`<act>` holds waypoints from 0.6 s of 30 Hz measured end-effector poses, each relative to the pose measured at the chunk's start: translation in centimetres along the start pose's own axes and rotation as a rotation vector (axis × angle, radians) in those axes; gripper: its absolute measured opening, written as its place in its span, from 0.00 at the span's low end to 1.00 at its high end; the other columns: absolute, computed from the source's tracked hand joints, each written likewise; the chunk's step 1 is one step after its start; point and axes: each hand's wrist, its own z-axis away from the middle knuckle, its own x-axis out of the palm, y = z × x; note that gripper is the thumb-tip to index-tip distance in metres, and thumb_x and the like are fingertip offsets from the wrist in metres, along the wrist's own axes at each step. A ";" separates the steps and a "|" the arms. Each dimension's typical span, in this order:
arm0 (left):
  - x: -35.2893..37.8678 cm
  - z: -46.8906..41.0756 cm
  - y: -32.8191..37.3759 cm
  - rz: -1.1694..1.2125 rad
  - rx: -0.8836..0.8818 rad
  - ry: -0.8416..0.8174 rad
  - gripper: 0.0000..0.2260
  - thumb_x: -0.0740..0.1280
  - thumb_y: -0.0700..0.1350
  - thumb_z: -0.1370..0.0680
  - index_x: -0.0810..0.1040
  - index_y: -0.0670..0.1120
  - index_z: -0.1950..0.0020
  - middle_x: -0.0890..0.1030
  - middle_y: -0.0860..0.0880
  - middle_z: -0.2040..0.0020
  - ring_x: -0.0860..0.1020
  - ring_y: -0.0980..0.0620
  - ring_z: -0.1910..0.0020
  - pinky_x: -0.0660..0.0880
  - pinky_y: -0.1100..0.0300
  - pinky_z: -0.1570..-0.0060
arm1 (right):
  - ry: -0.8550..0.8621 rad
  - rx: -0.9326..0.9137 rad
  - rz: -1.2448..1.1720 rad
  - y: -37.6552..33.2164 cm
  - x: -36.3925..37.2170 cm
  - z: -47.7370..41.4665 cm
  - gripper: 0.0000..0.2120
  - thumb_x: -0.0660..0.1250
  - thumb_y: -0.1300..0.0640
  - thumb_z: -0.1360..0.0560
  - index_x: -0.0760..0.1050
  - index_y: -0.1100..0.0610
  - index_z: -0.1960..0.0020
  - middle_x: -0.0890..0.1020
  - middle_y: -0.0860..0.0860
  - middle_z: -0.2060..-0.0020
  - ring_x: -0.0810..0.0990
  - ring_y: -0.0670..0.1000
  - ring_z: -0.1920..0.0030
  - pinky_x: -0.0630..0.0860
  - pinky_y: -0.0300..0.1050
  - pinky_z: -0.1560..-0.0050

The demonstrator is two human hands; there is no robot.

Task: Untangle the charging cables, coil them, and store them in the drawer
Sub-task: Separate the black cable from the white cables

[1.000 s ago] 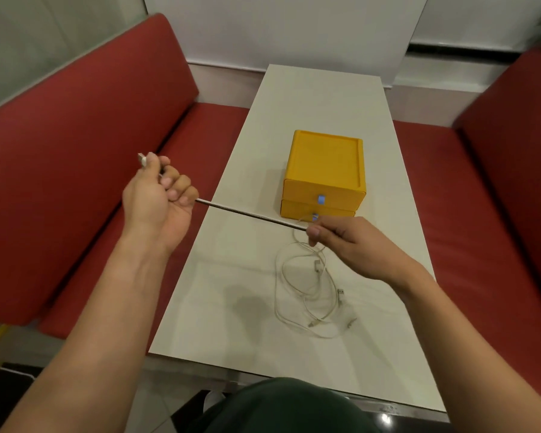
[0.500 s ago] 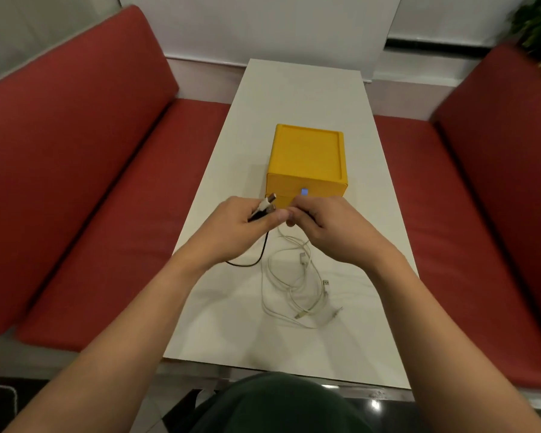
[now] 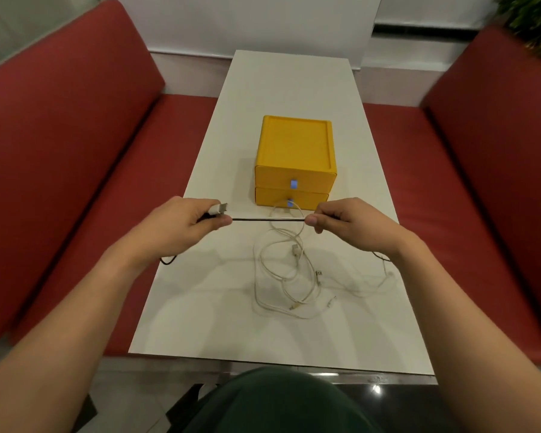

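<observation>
**Holding black cable taut, ready to coil**

Grip: left hand (image 3: pixel 181 223) clamps the black cable (image 3: pixel 267 219) just behind its plug (image 3: pixel 217 209). The right hand (image 3: pixel 353 226) pinches it further along, and the span between runs straight above the table (image 3: pixel 200 307). Black slack shows below each wrist.

Handling (judged): light and limp with a smooth jacket, so it is apt to slip or spring out of a loop. Best hold is beside the stiff plug, feeding through the fingertips.

White cables (image 3: pixel 281 276) lie tangled on the table before the shut drawers (image 3: pixel 294 160).
</observation>
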 end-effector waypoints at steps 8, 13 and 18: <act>-1.8 1.4 -4.1 -0.030 -0.073 0.085 0.20 0.68 0.54 0.18 0.66 0.53 0.68 0.63 0.56 0.75 0.61 0.55 0.75 0.63 0.55 0.69 | 0.007 0.126 0.029 4.1 -2.5 2.2 0.20 0.64 0.37 0.20 0.80 0.51 0.59 0.71 0.44 0.74 0.66 0.44 0.73 0.64 0.35 0.71; -0.4 2.1 -5.6 -0.047 -0.125 0.058 0.18 0.68 0.57 0.19 0.70 0.51 0.65 0.64 0.55 0.75 0.62 0.55 0.75 0.66 0.50 0.70 | 0.021 0.266 -0.001 7.5 -2.7 4.4 0.26 0.67 0.37 0.22 0.76 0.59 0.63 0.68 0.42 0.76 0.64 0.44 0.73 0.61 0.36 0.70; 3.6 2.2 -4.3 -0.163 -0.116 -0.125 0.17 0.66 0.61 0.20 0.76 0.51 0.61 0.74 0.57 0.73 0.73 0.57 0.71 0.68 0.56 0.67 | -0.273 0.412 0.128 11.5 0.3 5.8 0.21 0.65 0.38 0.20 0.81 0.53 0.62 0.74 0.41 0.74 0.72 0.40 0.71 0.66 0.36 0.66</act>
